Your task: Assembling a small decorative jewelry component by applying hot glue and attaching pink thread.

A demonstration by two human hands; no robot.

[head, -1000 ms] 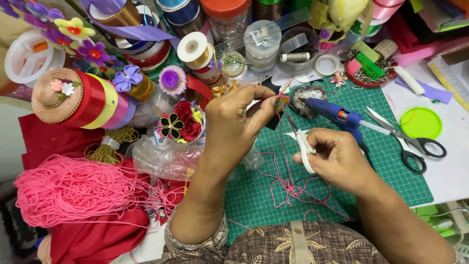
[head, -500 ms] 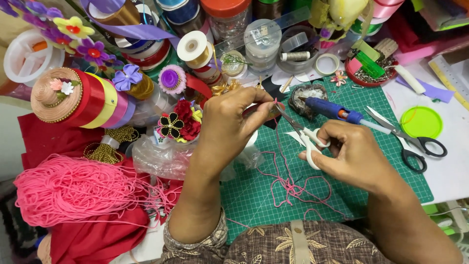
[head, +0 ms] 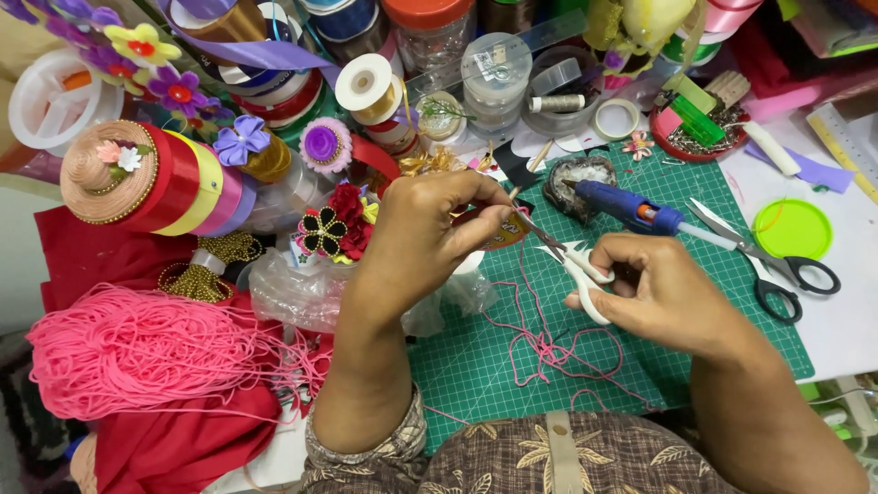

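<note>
My left hand (head: 437,229) is closed on a small orange-brown craft piece (head: 501,230) held over the green cutting mat (head: 476,366). A thin pink cord (head: 540,338) hangs from the piece and lies looped on the mat. In my right hand (head: 660,291) are small white-handled scissors (head: 574,265), their blades pointing left at the cord right beside the craft piece. The two hands are close together above the mat's middle.
A blue glue gun (head: 626,206) and black-handled scissors (head: 777,265) lie on the mat's far right, beside a green lid (head: 792,229). Ribbon spools (head: 160,178), jars, fabric flowers (head: 334,229) crowd the back and left. A pink cord heap (head: 137,352) sits on red cloth at left.
My right hand has moved left and up with the scissors, bringing the blades to the cord at the craft piece. My left hand has shifted slightly, holding the piece.
</note>
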